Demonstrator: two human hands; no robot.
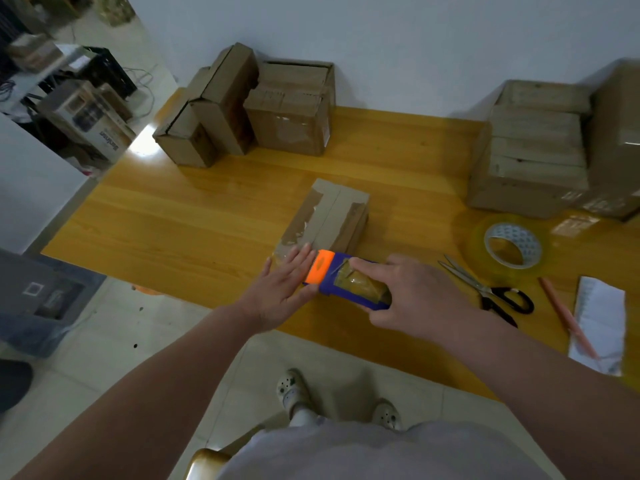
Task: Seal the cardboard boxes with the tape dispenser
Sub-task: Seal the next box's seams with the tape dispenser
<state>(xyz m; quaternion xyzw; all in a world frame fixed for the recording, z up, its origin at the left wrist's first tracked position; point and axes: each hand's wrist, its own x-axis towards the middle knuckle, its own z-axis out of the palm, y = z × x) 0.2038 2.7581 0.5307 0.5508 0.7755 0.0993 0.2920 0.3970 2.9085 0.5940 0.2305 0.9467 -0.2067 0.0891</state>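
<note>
1. Across the whole middle of the view runs the table [173, 220], glossy yellow wood with long grain lines and a straight near edge.
2. Far right, a big stack of cardboard boxes [533, 150] sits against the wall, dull brown and square-cornered, with shiny tape on the front face.
3. Back left, a second cluster of boxes [242, 105] huddles at the wall, some upright and narrow, one squat with a clear tape patch.
4. Centre stage is the small box [329, 216]: long, narrow and matte. Its two flaps meet at a seam down the middle, and glossy tape strips run along both long edges.
5. The left hand [280, 289] lies flat with straight, spread fingers on the near end of that box, just beside the dispenser's orange head.
6. The right hand [412, 299] wraps the tape dispenser [346, 282] from the right, forefinger stretched along its top and the other fingers curled round the body.
7. That dispenser sits at the box's near end, between the two hands. It has a blue plastic body, an orange toothed head and a glossy amber roll inside.
8. Right of it, a loose tape roll [512, 244] lies flat on the table, a clear yellowish ring with a printed white core.
9. Near the right edge lies a strip of white paper [599, 323].
10. Black-handled steel scissors [491, 289] lie closed between the right hand and the paper.
11. A slim pink pen [564, 313] lies beside them, its lower end across the paper.
</note>
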